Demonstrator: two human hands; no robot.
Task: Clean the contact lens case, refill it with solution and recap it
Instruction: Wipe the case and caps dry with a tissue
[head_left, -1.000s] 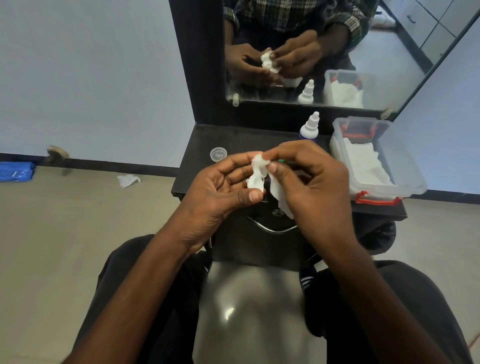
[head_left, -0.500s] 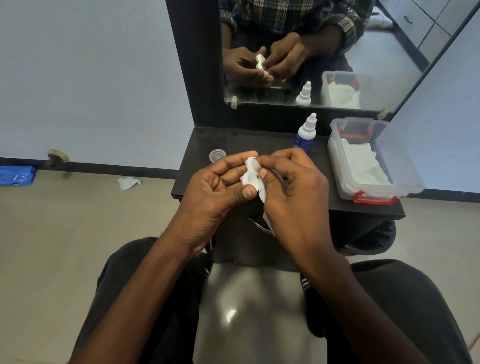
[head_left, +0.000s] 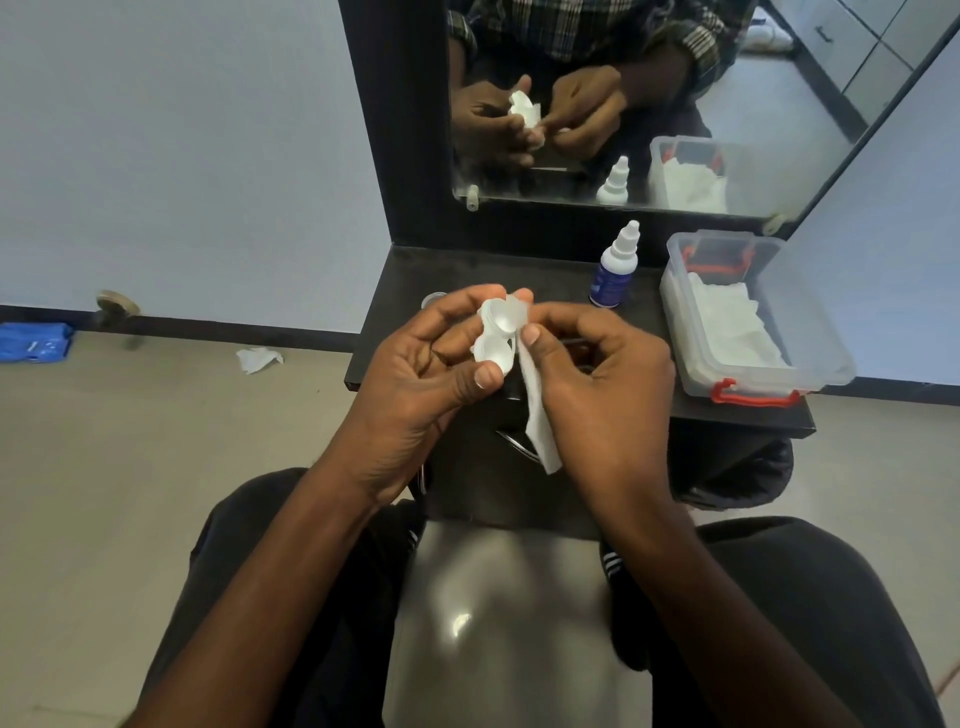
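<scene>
while the left hand (head_left: 421, 374) grips the white contact lens case (head_left: 496, 338) between its thumb at the lower end and its fingers at the upper end, the right hand (head_left: 597, 384) pinches a strip of white tissue (head_left: 535, 415) against the case's upper well with thumb and forefinger. both wells of the case face the camera and carry no caps. the tissue hangs down from the pinch, along the inner side of the right palm, its free end loose above the dark drawer front. the case is held in the air above the near edge of the black vanity shelf (head_left: 395, 291), over the person's lap.

on the shelf, a small clear cap (head_left: 432, 299) lies just behind the left fingers, partly hidden by them. a solution bottle (head_left: 615, 267) with a blue label and white nozzle stands upright further back, near the mirror (head_left: 675, 78). just beside it to the right sits a clear plastic box (head_left: 810, 332) with red latches, holding white tissues. the mirror reflects both hands, the bottle and the box. on the floor to the left lie a crumpled tissue (head_left: 257, 359) and a blue packet (head_left: 34, 341) by the wall.
</scene>
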